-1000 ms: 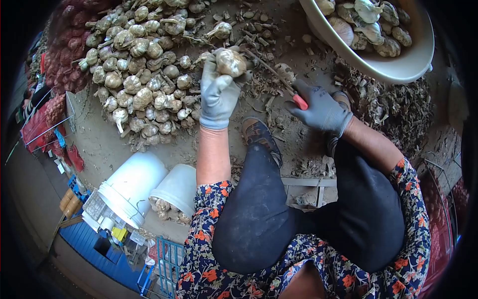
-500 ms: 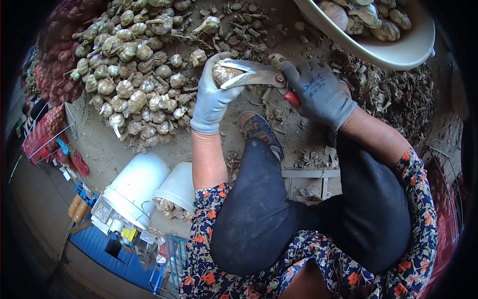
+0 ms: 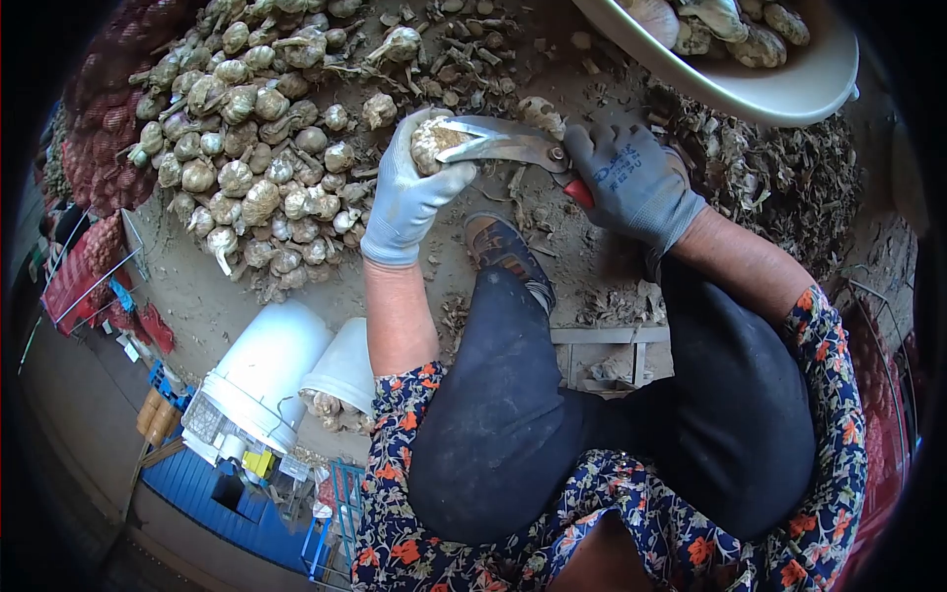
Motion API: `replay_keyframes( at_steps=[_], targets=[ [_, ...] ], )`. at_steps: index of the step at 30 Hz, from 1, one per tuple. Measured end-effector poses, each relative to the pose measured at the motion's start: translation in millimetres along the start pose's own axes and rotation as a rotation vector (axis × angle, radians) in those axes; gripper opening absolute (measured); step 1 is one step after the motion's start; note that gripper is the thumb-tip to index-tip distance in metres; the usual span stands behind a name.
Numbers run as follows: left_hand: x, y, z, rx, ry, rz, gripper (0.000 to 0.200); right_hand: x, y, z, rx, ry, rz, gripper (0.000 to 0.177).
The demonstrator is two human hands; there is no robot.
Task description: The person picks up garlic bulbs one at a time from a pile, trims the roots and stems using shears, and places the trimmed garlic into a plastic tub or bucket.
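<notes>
My left hand (image 3: 402, 205), in a pale work glove, is closed around a garlic bulb (image 3: 434, 144). In my right hand (image 3: 631, 183), also gloved, is a pair of pruning shears (image 3: 518, 145) with a red handle. The shears' blades are parted, and their tips reach over the right side of the bulb. A loose garlic bulb (image 3: 541, 114) lies on the ground beyond the pivot. To the left of my left hand spreads a large heap of garlic bulbs (image 3: 258, 197) with short stems.
A pale basin (image 3: 691, 84) holding garlic stands at the top right, beside a pile of dry trimmings (image 3: 789, 183). White buckets (image 3: 271, 360) lie at the lower left. Red mesh sacks (image 3: 109, 118) are stacked at the far left. My shoe (image 3: 508, 252) rests on the ground below the shears.
The view has shifted slightly. The left hand still grips the bulb, which shows a little more turned between the shears' parted blades. The right hand keeps its hold on the shears.
</notes>
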State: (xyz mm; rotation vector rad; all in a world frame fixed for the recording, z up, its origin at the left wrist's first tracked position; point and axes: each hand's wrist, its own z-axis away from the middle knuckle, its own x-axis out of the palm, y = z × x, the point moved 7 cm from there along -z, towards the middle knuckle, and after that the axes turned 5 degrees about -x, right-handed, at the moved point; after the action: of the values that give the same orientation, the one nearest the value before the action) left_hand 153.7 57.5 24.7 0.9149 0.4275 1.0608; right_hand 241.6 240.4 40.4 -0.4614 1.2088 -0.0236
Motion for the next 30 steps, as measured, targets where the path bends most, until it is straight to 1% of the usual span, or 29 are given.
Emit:
replay_keyframes(
  at_steps=[2,3,5,6,7,8,9,10,12,14,15,16,17,18,19,20,21,22,23,24,25,26,27,28,29,30],
  targets=[
    [0,-7,-5,-0.025,-0.032,0.016,0.064,5,0,-2,0.037,-0.105,-0.037,0.043],
    [-1,-11,-7,-0.022,-0.028,0.001,0.064,7,0,-2,0.040,-0.109,-0.041,0.043],
    [-6,-19,-11,-0.056,-0.062,-0.004,0.064,16,3,-1,0.080,-0.182,-0.211,0.039],
    [-5,-24,-11,-0.085,-0.093,-0.007,0.064,19,4,0,0.082,-0.187,-0.210,0.039],
    [-5,-27,-12,-0.080,-0.090,-0.002,0.064,26,6,0,0.094,-0.204,-0.294,0.038],
    [-4,-32,-11,-0.100,-0.092,0.109,0.064,31,9,-1,0.105,-0.219,-0.380,0.038],
    [-4,-34,-10,-0.127,-0.096,0.217,0.064,26,10,-1,0.102,-0.219,-0.380,0.038],
    [-5,-34,-9,-0.128,-0.092,0.217,0.064,20,13,2,0.137,-0.227,-0.382,0.039],
    [-1,-31,-9,-0.107,-0.168,0.345,0.065,16,15,5,0.170,-0.235,-0.378,0.040],
    [2,-31,-10,-0.089,-0.164,0.301,0.066,3,10,5,0.062,-0.067,-0.146,0.042],
    [2,-31,-9,-0.073,-0.157,0.254,0.066,6,11,5,0.061,-0.068,-0.149,0.042],
    [1,-34,-8,-0.077,-0.157,0.252,0.066,6,8,3,-0.001,-0.015,-0.087,0.042],
    [0,-36,-10,-0.067,-0.131,0.119,0.066,5,5,3,-0.061,0.041,-0.022,0.042],
    [0,-35,-11,-0.052,-0.107,-0.013,0.066,5,3,2,-0.058,0.044,-0.022,0.042],
    [2,-33,-11,-0.046,-0.109,-0.015,0.066,13,3,-1,-0.006,-0.087,-0.014,0.042],
    [5,-36,-7,-0.128,-0.144,0.086,0.064,20,5,-1,0.046,-0.216,-0.008,0.042],
    [8,-37,-5,-0.206,-0.177,0.185,0.062,19,6,-2,0.045,-0.206,-0.003,0.042],
    [9,-31,-6,-0.194,-0.178,0.182,0.062,26,11,1,0.112,-0.268,-0.221,0.038],
    [10,-32,-7,-0.264,-0.179,0.206,0.060,34,15,5,0.176,-0.330,-0.440,0.035],
    [12,-31,-7,-0.334,-0.179,0.232,0.059,38,17,8,0.172,-0.324,-0.434,0.035],
    [23,-10,-8,-0.285,-0.119,0.263,0.057,43,22,11,0.224,-0.269,-0.537,0.034],
    [35,20,-7,-0.123,-0.129,0.211,0.060,44,29,12,0.274,-0.215,-0.639,0.034],
    [54,57,-4,0.032,-0.136,0.159,0.063,44,30,13,0.296,-0.255,-0.663,0.033],
    [72,86,-2,0.254,-0.147,0.196,0.073,48,30,14,0.294,-0.257,-0.657,0.033],
    [88,117,2,0.402,-0.267,0.094,0.082,55,28,14,0.248,-0.257,-0.652,0.034],
    [92,144,-4,0.521,-0.334,0.032,0.081,58,26,12,0.200,-0.257,-0.646,0.034]
  ],
)
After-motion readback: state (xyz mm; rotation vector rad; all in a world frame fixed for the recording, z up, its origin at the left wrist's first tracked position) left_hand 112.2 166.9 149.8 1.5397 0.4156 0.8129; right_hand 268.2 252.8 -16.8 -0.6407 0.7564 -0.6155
